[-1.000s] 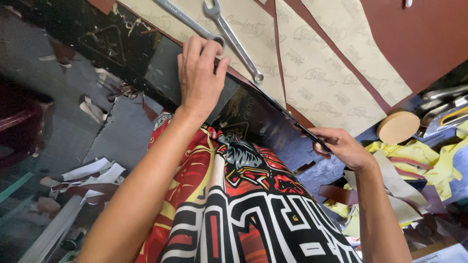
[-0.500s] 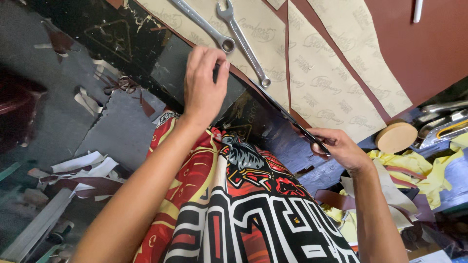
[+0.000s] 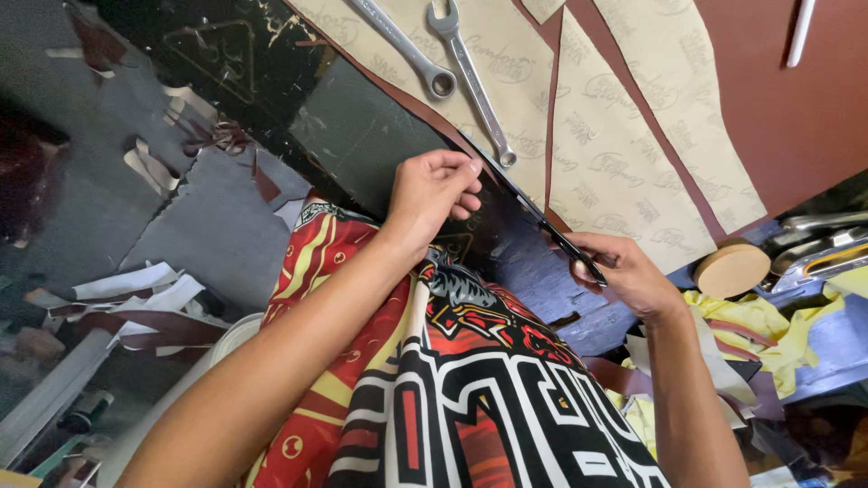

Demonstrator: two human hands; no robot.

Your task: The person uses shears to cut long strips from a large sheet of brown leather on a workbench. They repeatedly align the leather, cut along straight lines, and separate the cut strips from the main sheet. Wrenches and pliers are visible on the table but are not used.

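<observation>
Since the earlier frame, our left hand (image 3: 432,192) had slid down the dark strip (image 3: 533,210), off the flat spot up beside the wrenches (image 3: 452,63), and curled its fingers (image 3: 457,167) into a pinch on the strip's edge. We took that strip as our landmark. Left of it lay torn grey and white scraps (image 3: 136,289) on the dark floor. Our left fingers were nearly closed, thumb and fingertips gripping the strip's upper stretch. Above the strip, two wrenches rested on tan paper patterns (image 3: 624,154) spread over brown sheet (image 3: 759,90). At the strip's lower end our right hand (image 3: 624,271) was closed round it, thumb on top. Right of that stood a round wooden block (image 3: 731,268), with yellow scraps (image 3: 750,321) just below it.
</observation>
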